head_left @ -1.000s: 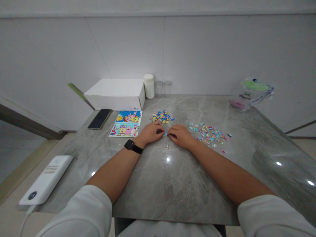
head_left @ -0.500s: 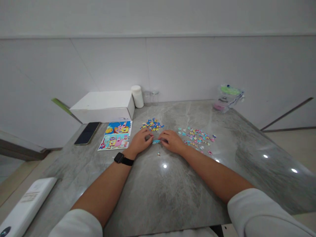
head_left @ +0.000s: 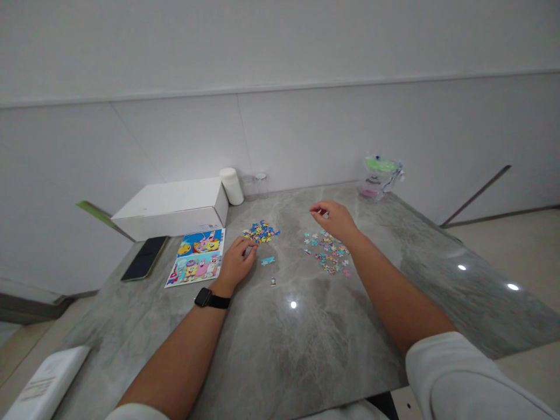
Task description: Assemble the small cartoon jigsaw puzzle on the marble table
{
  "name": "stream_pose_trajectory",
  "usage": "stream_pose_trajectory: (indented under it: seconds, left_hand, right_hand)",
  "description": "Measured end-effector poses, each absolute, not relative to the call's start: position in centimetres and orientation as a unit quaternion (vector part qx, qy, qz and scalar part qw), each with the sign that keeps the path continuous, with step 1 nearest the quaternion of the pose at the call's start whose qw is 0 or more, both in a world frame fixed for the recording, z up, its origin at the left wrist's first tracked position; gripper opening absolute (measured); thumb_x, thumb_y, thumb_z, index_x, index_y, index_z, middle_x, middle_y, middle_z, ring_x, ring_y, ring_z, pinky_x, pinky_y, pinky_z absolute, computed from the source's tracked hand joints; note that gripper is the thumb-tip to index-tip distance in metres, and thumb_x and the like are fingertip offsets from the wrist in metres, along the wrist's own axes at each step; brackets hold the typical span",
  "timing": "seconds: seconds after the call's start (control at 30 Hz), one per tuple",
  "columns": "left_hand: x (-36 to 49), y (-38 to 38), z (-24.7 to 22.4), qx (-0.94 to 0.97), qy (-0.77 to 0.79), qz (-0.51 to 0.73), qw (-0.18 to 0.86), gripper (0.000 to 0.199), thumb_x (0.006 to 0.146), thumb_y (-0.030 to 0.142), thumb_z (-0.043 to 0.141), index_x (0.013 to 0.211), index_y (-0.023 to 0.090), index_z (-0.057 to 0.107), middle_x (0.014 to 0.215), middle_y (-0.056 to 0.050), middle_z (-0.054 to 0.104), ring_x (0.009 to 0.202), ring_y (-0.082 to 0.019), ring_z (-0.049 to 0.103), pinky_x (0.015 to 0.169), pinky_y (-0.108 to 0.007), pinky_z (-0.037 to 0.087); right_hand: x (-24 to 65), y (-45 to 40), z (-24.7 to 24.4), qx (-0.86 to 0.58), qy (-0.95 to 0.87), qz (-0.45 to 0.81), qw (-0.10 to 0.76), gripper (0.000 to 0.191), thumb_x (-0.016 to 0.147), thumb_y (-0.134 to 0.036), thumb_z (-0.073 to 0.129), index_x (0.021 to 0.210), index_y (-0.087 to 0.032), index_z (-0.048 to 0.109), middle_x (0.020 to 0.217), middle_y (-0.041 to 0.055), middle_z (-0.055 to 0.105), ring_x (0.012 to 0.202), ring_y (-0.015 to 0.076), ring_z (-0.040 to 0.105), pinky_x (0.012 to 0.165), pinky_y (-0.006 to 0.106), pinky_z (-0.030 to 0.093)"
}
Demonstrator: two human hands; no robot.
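Observation:
A small strip of joined turquoise jigsaw pieces [head_left: 268,261] lies on the grey marbled table between my hands. My left hand [head_left: 238,259] rests just left of it, fingers loosely bent and apart, with nothing visible in them. Beyond its fingertips is a heap of blue and yellow jigsaw pieces [head_left: 263,232]. My right hand [head_left: 336,220] hangs over the far side of a spread of pastel jigsaw pieces [head_left: 329,256], partly covering it. Its thumb and curved fingers are apart, and I see nothing held. A single jigsaw piece [head_left: 273,281] lies nearer me.
Left of my left hand lies a printed cartoon picture sheet [head_left: 196,256], with a phone [head_left: 145,258] beside it. Behind stand a white box [head_left: 168,207], a white bottle [head_left: 231,186] and clear glasses [head_left: 261,185]. A plastic bag [head_left: 380,178] sits at the back right.
My hands have parted from the turquoise strip, which now lies free. The right hand has moved right and away over the pastel pieces; the left has drawn back slightly left. The view has shifted.

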State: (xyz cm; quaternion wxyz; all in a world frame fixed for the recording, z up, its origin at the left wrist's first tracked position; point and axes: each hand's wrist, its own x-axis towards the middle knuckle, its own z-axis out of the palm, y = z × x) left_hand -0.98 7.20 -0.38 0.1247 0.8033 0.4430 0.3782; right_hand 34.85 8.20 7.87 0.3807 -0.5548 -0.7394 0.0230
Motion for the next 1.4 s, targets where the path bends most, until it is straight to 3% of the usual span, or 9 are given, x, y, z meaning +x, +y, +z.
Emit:
stream_pose_trajectory:
  seconds: [0.13, 0.47, 0.63, 0.77, 0.93, 1.03, 1.17, 1.4]
  left_hand:
    - [-0.9, 7.1, -0.1, 0.791, 0.443, 0.408, 0.112, 0.017, 0.103, 0.031, 0.056, 0.101, 0.022, 0.071, 0.102, -0.005, 0.068, 0.078, -0.018, 0.059, 0.075, -0.033, 0.049]
    - [-1.0, 7.3, -0.3, 0.783, 0.428, 0.440, 0.098, 0.015, 0.103, 0.028, 0.058, 0.101, 0.021, 0.071, 0.100, -0.005, 0.067, 0.077, -0.017, 0.058, 0.071, -0.032, 0.047]
    - [-0.9, 7.3, -0.2, 0.781, 0.431, 0.439, 0.105, 0.014, 0.103, 0.026, 0.058, 0.100, 0.021, 0.071, 0.099, -0.005, 0.067, 0.078, -0.017, 0.059, 0.072, -0.032, 0.048]
    - [-0.8, 7.2, 0.0, 0.783, 0.426, 0.442, 0.103, 0.013, 0.103, 0.025, 0.059, 0.099, 0.020, 0.070, 0.098, -0.004, 0.067, 0.077, -0.016, 0.058, 0.073, -0.032, 0.048]
    - [-0.9, 7.1, -0.1, 0.783, 0.422, 0.440, 0.124, 0.013, 0.104, 0.026, 0.058, 0.105, 0.021, 0.071, 0.101, -0.004, 0.066, 0.074, -0.015, 0.056, 0.072, -0.031, 0.048]
    - [-0.9, 7.0, 0.0, 0.787, 0.413, 0.440, 0.127, 0.015, 0.104, 0.027, 0.059, 0.107, 0.021, 0.072, 0.100, -0.004, 0.066, 0.074, -0.015, 0.056, 0.072, -0.031, 0.049]
    - [-0.6, 6.5, 0.4, 0.797, 0.392, 0.441, 0.127, 0.014, 0.103, 0.030, 0.063, 0.109, 0.021, 0.071, 0.100, -0.004, 0.068, 0.074, -0.015, 0.055, 0.070, -0.031, 0.048]
    - [0.3, 5.3, 1.1, 0.839, 0.325, 0.420, 0.120, 0.039, 0.093, 0.030, 0.077, 0.130, 0.023, 0.067, 0.123, -0.010, 0.069, 0.104, -0.022, 0.066, 0.079, -0.034, 0.059]
  right_hand:
    - [36.6, 9.1, 7.2, -0.610, -0.728, 0.018, 0.313, 0.012, 0.092, -0.023, 0.072, 0.100, -0.022, 0.080, 0.099, 0.0052, 0.080, 0.084, 0.0198, 0.070, 0.084, 0.034, 0.053]
    - [33.5, 10.2, 2.2, -0.657, -0.749, 0.032, 0.072, 0.027, 0.100, -0.027, 0.064, 0.122, -0.027, 0.080, 0.124, 0.0085, 0.078, 0.113, 0.0251, 0.071, 0.095, 0.034, 0.049]
    - [33.7, 10.4, 1.6, -0.654, -0.754, 0.038, 0.044, 0.024, 0.097, -0.027, 0.066, 0.116, -0.026, 0.082, 0.124, 0.0092, 0.078, 0.114, 0.0262, 0.070, 0.093, 0.034, 0.049]
    - [33.8, 10.7, 1.7, -0.653, -0.752, 0.057, 0.073, 0.016, 0.092, -0.024, 0.071, 0.105, -0.023, 0.080, 0.114, 0.0085, 0.079, 0.104, 0.0239, 0.071, 0.087, 0.032, 0.048]
    - [31.9, 10.3, 2.6, -0.585, -0.768, 0.141, 0.221, 0.009, 0.089, -0.018, 0.069, 0.093, -0.021, 0.076, 0.092, 0.0037, 0.078, 0.084, 0.0178, 0.068, 0.078, 0.029, 0.046]
    - [29.4, 9.1, 3.0, -0.516, -0.760, 0.232, 0.319, 0.007, 0.088, -0.025, 0.070, 0.092, -0.022, 0.076, 0.085, 0.0012, 0.075, 0.078, 0.0164, 0.064, 0.074, 0.028, 0.046]
    - [25.9, 7.1, 2.5, -0.458, -0.718, 0.361, 0.380, 0.021, 0.087, -0.039, 0.071, 0.096, -0.022, 0.076, 0.083, 0.0004, 0.074, 0.071, 0.0155, 0.060, 0.068, 0.029, 0.045]
    - [23.6, 6.0, 0.8, -0.424, -0.644, 0.473, 0.425, 0.030, 0.080, -0.047, 0.078, 0.095, -0.022, 0.073, 0.084, 0.0003, 0.073, 0.078, 0.0172, 0.064, 0.076, 0.032, 0.050]
